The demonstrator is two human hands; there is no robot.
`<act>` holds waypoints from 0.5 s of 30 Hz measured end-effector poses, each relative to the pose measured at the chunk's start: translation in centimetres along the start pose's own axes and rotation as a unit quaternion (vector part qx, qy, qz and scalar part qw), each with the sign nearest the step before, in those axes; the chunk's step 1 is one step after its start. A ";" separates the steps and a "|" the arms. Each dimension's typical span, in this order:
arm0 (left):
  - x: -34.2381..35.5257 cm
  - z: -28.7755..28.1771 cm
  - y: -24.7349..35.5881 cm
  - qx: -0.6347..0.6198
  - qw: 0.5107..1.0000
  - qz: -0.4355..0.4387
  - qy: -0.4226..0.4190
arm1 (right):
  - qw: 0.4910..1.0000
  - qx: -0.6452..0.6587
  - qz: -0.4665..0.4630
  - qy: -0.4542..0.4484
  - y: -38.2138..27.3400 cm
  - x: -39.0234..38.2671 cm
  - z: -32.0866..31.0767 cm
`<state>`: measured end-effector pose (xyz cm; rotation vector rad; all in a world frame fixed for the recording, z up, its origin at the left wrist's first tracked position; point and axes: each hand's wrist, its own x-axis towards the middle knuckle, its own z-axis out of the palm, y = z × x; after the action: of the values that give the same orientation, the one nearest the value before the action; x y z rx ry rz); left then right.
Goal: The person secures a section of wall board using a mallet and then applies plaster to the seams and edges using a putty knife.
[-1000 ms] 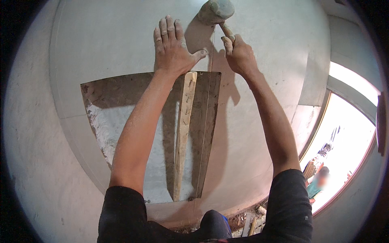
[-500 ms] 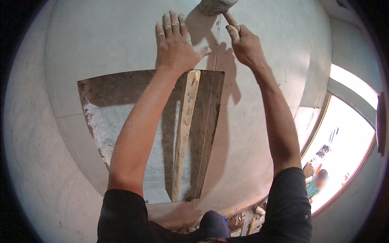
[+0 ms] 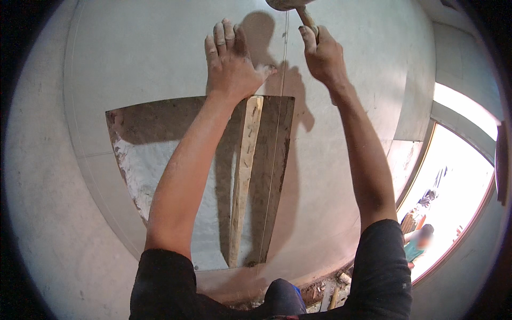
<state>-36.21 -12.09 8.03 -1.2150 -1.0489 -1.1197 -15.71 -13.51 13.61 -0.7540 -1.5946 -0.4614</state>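
My left hand (image 3: 233, 69) lies on the large pale grey wall panel (image 3: 144, 64), fingers stretched upward and thumb out to the right. Up at the top edge, my right hand (image 3: 325, 56) is wrapped round the wooden handle of a mallet (image 3: 306, 18). The mallet's rounded head is partly cut off by the picture's edge, and its shadow falls on the panel between my hands. Just below my left wrist stands a narrow wooden batten (image 3: 246, 154), its upper end near the panel's lower edge. Behind it is a recessed patch of rough grey wall (image 3: 165, 154).
A thin string (image 3: 278, 141) runs down the wall to the batten's right. Rubble and offcuts (image 3: 333, 293) lie along the wall's foot. At the right is a bright doorway (image 3: 453, 186), with a person (image 3: 416, 248) beyond it.
The mallet has moved up, partly out of the picture, and its shadow has separated from it. My left hand stays on the panel; its fingers appear slightly lower in view.
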 end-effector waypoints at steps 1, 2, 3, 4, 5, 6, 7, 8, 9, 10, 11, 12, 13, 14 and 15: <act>0.2 0.0 0.1 0.003 1.000 -0.001 0.007 | 1.000 0.010 -0.003 0.018 0.0 -0.5 0.4; 0.5 0.1 0.1 -0.002 1.000 0.002 0.007 | 0.999 0.020 -0.006 0.035 0.1 -0.8 0.8; 0.6 0.0 0.4 -0.009 1.000 0.001 0.004 | 0.999 0.018 -0.004 0.032 0.6 -1.0 1.3; 0.5 -0.1 0.6 -0.017 1.000 0.002 -0.003 | 1.000 -0.013 -0.005 0.023 1.3 -0.9 1.9; 0.7 -0.1 0.9 -0.012 1.000 -0.002 -0.012 | 0.999 -0.044 -0.007 0.014 2.1 -0.5 2.4; 0.7 0.0 0.7 -0.015 1.000 -0.001 -0.010 | 0.997 -0.070 -0.014 0.007 1.8 -0.2 2.6; 0.6 0.0 0.5 -0.018 1.000 0.000 -0.008 | 0.998 -0.065 -0.004 -0.006 1.7 -0.3 2.6; 0.5 0.0 0.4 -0.022 1.000 0.001 -0.005 | 0.997 -0.069 -0.005 -0.013 1.5 -0.2 2.7; 0.5 -0.1 0.5 -0.017 1.000 -0.006 -0.017 | 0.997 -0.074 -0.004 -0.020 1.4 -0.2 2.8; 0.5 -0.2 0.6 -0.012 0.999 -0.012 -0.030 | 0.996 -0.079 -0.003 -0.027 1.2 -0.2 2.8; 0.5 -0.4 0.8 -0.008 0.999 -0.019 -0.042 | 0.997 -0.073 0.004 -0.029 1.2 -0.3 3.0; 0.6 -0.3 0.9 -0.016 0.999 -0.017 -0.038 | 0.997 -0.067 0.009 -0.028 1.0 -0.3 3.2; 0.6 -0.3 1.0 -0.025 0.999 -0.014 -0.035 | 0.998 -0.061 0.013 -0.028 0.9 -0.2 3.2; 0.7 -0.2 1.0 -0.033 0.999 -0.012 -0.032 | 0.997 -0.064 0.011 -0.028 0.9 -0.1 3.1; 0.9 -0.7 1.6 -0.011 0.997 -0.024 -0.076 | 0.997 -0.068 0.012 -0.028 0.9 -0.3 3.0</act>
<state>-34.49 -12.86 8.63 -1.3139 -1.1900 -1.0913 -17.21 -10.92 12.72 -0.8957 -1.6171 -0.5401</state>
